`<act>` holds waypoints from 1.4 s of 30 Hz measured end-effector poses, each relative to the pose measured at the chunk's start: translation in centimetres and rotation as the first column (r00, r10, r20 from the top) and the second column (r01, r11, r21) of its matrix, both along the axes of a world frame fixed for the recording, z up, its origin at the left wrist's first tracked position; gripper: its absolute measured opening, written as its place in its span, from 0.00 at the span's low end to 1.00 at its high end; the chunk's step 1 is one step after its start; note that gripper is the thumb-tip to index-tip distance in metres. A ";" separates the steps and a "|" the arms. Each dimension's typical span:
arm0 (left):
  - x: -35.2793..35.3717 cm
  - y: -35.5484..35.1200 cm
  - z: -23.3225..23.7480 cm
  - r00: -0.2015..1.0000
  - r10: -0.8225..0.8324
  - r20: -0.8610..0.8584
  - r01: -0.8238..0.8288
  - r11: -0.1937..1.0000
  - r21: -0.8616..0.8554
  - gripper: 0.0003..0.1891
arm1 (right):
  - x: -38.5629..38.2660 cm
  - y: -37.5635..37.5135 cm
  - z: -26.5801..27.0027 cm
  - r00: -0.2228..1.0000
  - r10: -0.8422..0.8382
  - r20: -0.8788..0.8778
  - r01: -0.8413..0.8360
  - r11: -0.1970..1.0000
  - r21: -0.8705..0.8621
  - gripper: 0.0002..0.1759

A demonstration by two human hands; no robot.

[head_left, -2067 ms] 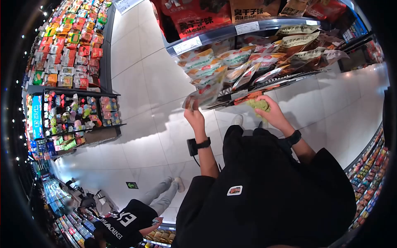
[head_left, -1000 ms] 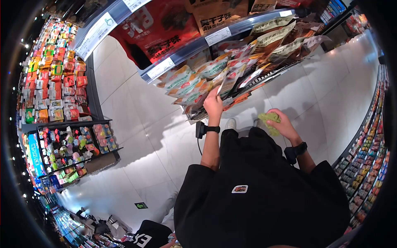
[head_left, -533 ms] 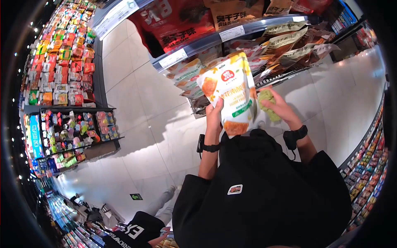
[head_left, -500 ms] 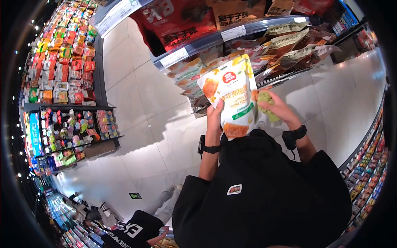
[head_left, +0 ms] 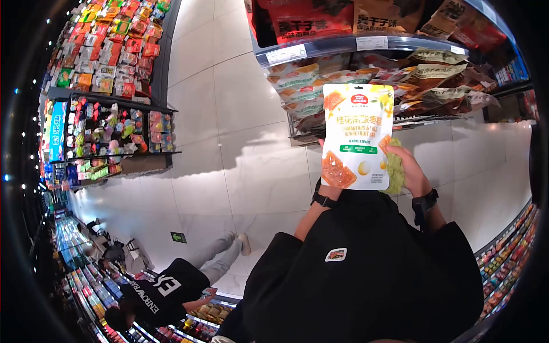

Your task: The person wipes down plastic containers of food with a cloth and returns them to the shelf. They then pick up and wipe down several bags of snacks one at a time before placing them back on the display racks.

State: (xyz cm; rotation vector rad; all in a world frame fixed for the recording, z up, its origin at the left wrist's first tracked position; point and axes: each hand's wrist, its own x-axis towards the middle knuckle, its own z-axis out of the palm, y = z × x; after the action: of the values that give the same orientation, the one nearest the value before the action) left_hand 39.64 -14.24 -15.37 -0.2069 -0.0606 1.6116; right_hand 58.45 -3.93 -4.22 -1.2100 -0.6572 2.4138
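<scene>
Widest from my remote seat is the pale tiled floor [head_left: 246, 143], running left of the hands and under them. Just beyond the hands stands the shelf unit [head_left: 329, 47], with shelf pouches [head_left: 300, 86] leaning in rows below its price rail. Well apart, behind and to the left of the hands, another person [head_left: 166, 283] in a dark lettered top holds some small thing I can't identify.

Between my wearer's hands is the white pouch [head_left: 358, 137], upright, printed front facing the camera, apart from the shelf. The left hand [head_left: 331, 192] grasps it from behind; most of those fingers are hidden. The right hand [head_left: 413, 171] is closed around a crumpled green cloth [head_left: 396, 177], bunched against the pouch's right edge. I can't tell whether the fingertips press the pouch too.

I judge the step in hand to be holding the pouch up, front outward, with the cloth at its side. The next move calls for a steady left-hand grip, since the right is occupied, and light pressure, as the film could well crease.

Smallest: dark wristbands [head_left: 325, 200], just below each hand.
</scene>
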 end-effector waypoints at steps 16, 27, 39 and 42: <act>2.3 -2.3 2.1 0.982 -0.101 -0.163 0.082 0.990 -0.116 0.41 | -6.1 -1.1 4.0 0.738 -0.008 0.675 -0.602 -0.460 0.652 0.28; 2.4 -2.4 2.3 0.976 -0.093 -0.198 0.065 0.988 -0.143 0.41 | -5.4 -0.3 5.3 0.666 0.386 0.638 -0.533 -0.353 0.769 0.28; 1.5 -1.6 3.0 0.972 -0.083 -0.221 0.053 0.989 -0.138 0.41 | -2.3 0.2 5.2 0.641 0.229 0.732 -0.673 -0.291 0.680 0.33; 1.4 -1.4 3.0 0.969 -0.087 -0.230 0.056 0.989 -0.138 0.41 | -1.4 0.2 5.5 0.601 0.260 0.756 -0.687 -0.314 0.655 0.33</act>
State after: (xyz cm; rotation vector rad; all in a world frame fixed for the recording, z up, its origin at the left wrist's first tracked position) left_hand 41.03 -15.64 -12.34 -0.1160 0.2338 1.5587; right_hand 57.09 -3.76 1.28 -0.4721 -2.9170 1.0366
